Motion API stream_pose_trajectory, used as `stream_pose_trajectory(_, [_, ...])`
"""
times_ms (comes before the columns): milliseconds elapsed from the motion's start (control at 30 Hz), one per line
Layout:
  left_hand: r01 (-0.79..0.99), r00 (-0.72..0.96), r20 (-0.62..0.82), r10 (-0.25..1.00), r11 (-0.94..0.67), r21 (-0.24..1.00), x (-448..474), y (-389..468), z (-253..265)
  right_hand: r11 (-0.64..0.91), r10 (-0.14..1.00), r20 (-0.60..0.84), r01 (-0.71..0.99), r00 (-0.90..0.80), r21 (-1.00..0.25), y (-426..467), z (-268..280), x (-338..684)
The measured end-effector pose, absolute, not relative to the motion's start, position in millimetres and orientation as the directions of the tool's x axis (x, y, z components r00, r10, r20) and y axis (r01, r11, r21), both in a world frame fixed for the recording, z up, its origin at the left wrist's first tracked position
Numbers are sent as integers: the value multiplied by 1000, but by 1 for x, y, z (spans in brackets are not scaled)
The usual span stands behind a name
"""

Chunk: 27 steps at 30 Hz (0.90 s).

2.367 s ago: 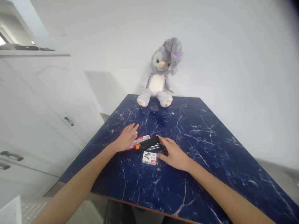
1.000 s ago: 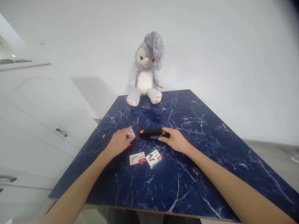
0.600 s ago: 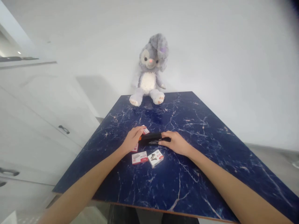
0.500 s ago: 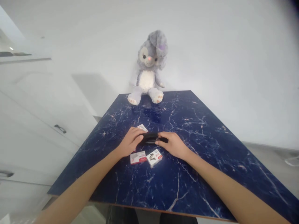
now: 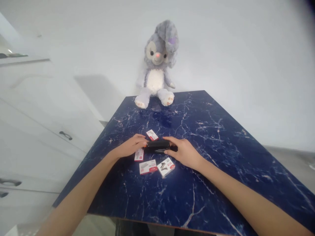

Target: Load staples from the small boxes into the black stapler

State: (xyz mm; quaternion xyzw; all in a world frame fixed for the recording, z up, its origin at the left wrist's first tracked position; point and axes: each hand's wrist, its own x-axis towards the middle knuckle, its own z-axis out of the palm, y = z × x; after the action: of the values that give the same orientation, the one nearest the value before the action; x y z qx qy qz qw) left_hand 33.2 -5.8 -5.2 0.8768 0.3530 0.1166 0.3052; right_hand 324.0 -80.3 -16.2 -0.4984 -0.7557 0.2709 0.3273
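Observation:
A black stapler [image 5: 157, 145] lies crosswise on the blue marbled table [image 5: 169, 203]. My right hand [image 5: 183, 152] grips its right end, the thumb on the near side and the fingers on the far side. At the other end my left hand [image 5: 130, 145] holds on, thumb and fingertips closed by a small orange spot. Close around lie small red and white boxes: one box [image 5: 152, 135] behind the stapler, another box [image 5: 139, 154] under the left hand's side, a flat box [image 5: 148, 167] in front, and a box with a staple remover picture [image 5: 166, 167] beside it.
A grey and white plush rabbit [image 5: 156, 65] sits at the table's far edge against the white wall [image 5: 233, 49]. White cabinets [image 5: 36, 131] with dark handles stand on the left.
My left hand has slid left along the stapler, uncovering more of it, the orange spot and the box on the left. My right hand keeps its grip. The view has shifted slightly.

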Motion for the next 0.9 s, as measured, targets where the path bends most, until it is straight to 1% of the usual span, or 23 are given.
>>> stream_pose_trajectory(67, [553,719,-13,694,-562,615,34,-8,-3,348,933,207,597,-293,-722,-80,-14,325])
stream_pose_trajectory(200, [563,697,-11,717,-538,628,35,-11,-3,308,944,167,570,-286,-762,-80,-11,330])
stream_pose_trajectory(367, [527,680,77,729,-559,640,38,-17,-7,260,957,129,571,-259,-779,-82,-11,331])
stream_pose_trajectory(467, [533,624,156,766,-563,632,43,-28,-8,258,963,149,606,-225,-753,-85,-9,327])
stream_pose_trajectory(567, [511,578,212,788,-552,659,47,-40,-7,282,958,177,646,-223,-710,-87,-6,324])
stream_pose_trajectory(700, [499,625,210,752,-592,633,46,-43,-7,341,939,217,645,-266,-684,-87,-8,324])
stream_pose_trajectory(800, [507,616,200,762,-578,639,43,-39,-9,346,938,253,634,-236,-691,-85,-10,323])
stream_pose_trajectory(900, [518,612,237,755,-609,601,41,-36,-13,339,941,261,613,-216,-714,-84,-11,319])
